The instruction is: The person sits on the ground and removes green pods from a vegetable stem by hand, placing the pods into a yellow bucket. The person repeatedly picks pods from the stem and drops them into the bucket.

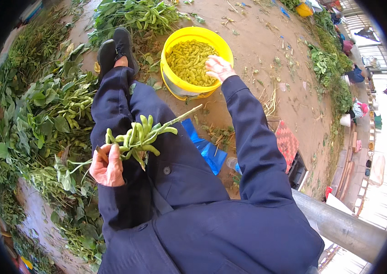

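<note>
My left hand [107, 167] grips a soybean stalk [142, 135] over my lap. Green pods cluster along the stalk, and its bare stem end points up to the right. A small brown piece [101, 153] sticks up between my fingers; what it is cannot be told. Out to the right, my right hand [219, 68] is over the near right rim of a yellow bucket [196, 89]. Its fingers are spread and I see nothing held in it. Loose green pods [191, 61] fill much of the bucket.
Piled soybean plants [43, 113] cover the ground on my left, with another heap [138, 15] beyond my shoes [116, 51]. Right of my legs lie a blue plastic sheet [210, 154] and a plastic bottle [232, 163]. A metal pipe [340, 224] runs behind my right side. Several people sit far right.
</note>
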The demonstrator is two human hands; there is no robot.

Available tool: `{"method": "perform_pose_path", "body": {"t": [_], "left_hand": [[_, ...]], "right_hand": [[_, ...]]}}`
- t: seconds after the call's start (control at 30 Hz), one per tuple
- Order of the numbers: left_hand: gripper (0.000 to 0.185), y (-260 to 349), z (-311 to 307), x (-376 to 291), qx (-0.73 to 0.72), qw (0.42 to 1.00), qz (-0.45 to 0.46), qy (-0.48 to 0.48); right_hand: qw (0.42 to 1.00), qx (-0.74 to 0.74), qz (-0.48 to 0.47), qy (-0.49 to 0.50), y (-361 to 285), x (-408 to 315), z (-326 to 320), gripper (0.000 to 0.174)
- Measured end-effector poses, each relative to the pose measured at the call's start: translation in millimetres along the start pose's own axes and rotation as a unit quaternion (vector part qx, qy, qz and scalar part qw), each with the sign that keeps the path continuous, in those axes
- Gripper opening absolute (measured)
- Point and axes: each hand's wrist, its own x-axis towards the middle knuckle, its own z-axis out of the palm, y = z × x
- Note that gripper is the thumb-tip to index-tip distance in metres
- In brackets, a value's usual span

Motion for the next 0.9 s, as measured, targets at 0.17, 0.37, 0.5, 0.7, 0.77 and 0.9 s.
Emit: {"method": "perform_pose_path", "body": {"t": [0.17,0.37,0.5,0.7,0.77,0.9], "left_hand": [[0.009,-2.5,-1.6,-2.3,0.017,1.000,0.025,-0.006],[0.009,3.5,7.1,-4.3,0.062,0.996,0.067,0.012],[0.007,4.9,2.5,-8.8,0.141,0.980,0.141,0.028],[0.007,20.6,10.0,-23.3,0.192,0.966,0.171,0.004],[0.008,18.5,2.9,-23.7,0.198,0.967,0.160,-0.024],[0.012,5.4,-0.2,-23.4,0.088,0.988,0.109,-0.063]], "right_hand": [[0.990,0.100,-0.094,0.017,-63.4,-100.8,24.1,0.025],[0.953,-0.015,-0.066,-0.296,-73.7,-244.8,136.8,0.022],[0.946,0.090,0.122,-0.288,-2.5,-251.7,204.1,0.026],[0.931,0.265,0.199,-0.152,9.4,-249.4,220.1,0.016],[0.917,0.301,0.208,-0.161,5.3,-247.8,223.9,0.014],[0.911,0.298,0.203,-0.201,6.0,-242.0,219.9,0.014]]}}
